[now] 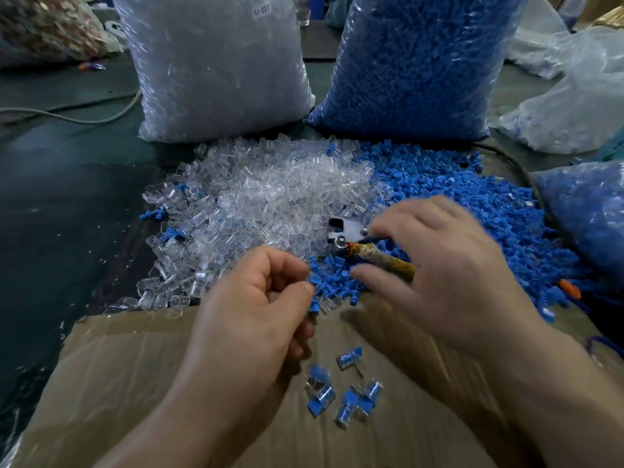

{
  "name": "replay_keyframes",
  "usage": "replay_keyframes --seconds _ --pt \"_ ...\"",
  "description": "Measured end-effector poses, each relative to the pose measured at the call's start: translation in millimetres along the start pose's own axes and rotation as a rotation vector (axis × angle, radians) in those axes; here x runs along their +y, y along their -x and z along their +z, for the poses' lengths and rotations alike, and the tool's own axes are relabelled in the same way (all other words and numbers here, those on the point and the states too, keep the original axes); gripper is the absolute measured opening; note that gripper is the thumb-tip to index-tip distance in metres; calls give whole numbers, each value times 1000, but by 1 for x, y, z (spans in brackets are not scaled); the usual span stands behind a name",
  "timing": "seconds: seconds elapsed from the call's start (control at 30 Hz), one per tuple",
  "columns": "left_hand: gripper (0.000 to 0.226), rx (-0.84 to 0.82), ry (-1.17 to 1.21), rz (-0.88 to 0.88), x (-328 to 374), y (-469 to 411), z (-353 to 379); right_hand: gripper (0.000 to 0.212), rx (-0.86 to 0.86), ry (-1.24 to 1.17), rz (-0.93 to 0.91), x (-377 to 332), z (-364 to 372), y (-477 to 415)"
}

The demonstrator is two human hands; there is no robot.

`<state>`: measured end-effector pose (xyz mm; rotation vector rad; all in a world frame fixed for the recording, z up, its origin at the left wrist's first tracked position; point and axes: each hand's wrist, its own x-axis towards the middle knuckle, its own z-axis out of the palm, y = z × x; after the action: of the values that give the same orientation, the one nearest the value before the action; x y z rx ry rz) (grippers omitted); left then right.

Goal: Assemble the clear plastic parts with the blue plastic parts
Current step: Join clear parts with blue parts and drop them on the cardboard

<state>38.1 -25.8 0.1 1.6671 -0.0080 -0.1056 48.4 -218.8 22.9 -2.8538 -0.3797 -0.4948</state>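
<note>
A heap of clear plastic parts (256,197) lies mid-table, with a heap of blue plastic parts (472,204) to its right. My left hand (256,298) has its fingers curled, and its thumb and forefinger pinch a blue part joined to a clear one (314,300) at the near edge of the heaps. My right hand (449,265) hovers over the blue heap with fingers spread and relaxed, holding nothing; it is motion-blurred. Several assembled blue-and-clear pieces (344,390) lie on the cardboard (135,383) below my hands.
A pair of pliers (351,234) with a wrapped handle lies on the heaps under my right hand. Behind stand a tall bag of clear parts (216,65) and a bag of blue parts (418,65). More bags sit at the right. A cable (67,118) crosses the dark table at left.
</note>
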Motion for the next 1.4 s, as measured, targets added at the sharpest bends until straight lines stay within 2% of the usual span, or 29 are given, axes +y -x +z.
replay_keyframes --seconds 0.13,0.23,0.3,0.37,0.43,0.5,0.57,0.6,0.67,0.7,0.73,0.77,0.87,0.9,0.97,1.03,1.17,1.23,1.33,1.4 --pt "24 8 -172 186 -5 -1 -1 24 -1 -6 -227 -31 6 8" --pt "13 -25 -189 266 -3 3 -4 22 19 -29 -223 -30 6 10" --pt "7 -55 -90 226 2 4 -5 25 44 -92 -213 -28 6 11" --pt "24 -66 -14 128 5 3 -8 26 62 -138 -237 -30 6 10" --pt "39 -155 -26 24 6 1 -11 26 76 -165 -273 -32 7 9" --pt "41 -240 30 -46 6 -1 -12 26 45 -229 -249 -34 6 11" --pt "34 -263 60 21 6 -1 -14 27 -30 -380 -88 -39 4 14" --pt "27 -277 20 110 4 -1 -14 27 -114 -555 56 -41 2 15" --pt "13 -319 -68 286 1 -1 -15 24 -345 -1094 387 -44 -3 14" --pt "13 -331 -92 334 1 0 -17 23 -453 -1277 510 -43 -5 13" --pt "14 -333 -126 346 1 -1 -21 24 -506 -1297 533 -42 -8 12" --pt "16 -321 -186 338 3 -2 -27 29 -507 -1184 492 -38 -8 12" --pt "24 -324 -473 291 7 -7 -44 34 -314 -457 262 -25 -5 13" --pt "22 -345 -586 284 8 -9 -47 30 -262 -295 216 -21 -4 14" --pt "19 -396 -803 300 7 -10 -47 27 -288 -127 170 -18 -2 14" --pt "26 -458 -922 347 6 -11 -43 35 -329 -32 108 -21 6 13" --pt "35 -545 -884 358 6 -13 -40 44 -287 16 34 -30 21 9" --pt "36 -461 -879 333 5 -12 -38 43 -274 17 2 -32 26 6" --pt "24 -199 -945 308 -1 -14 -33 36 -275 -1 -36 -32 29 3" --pt "20 -153 -972 289 -4 -14 -28 31 -267 -7 -60 -31 28 4"
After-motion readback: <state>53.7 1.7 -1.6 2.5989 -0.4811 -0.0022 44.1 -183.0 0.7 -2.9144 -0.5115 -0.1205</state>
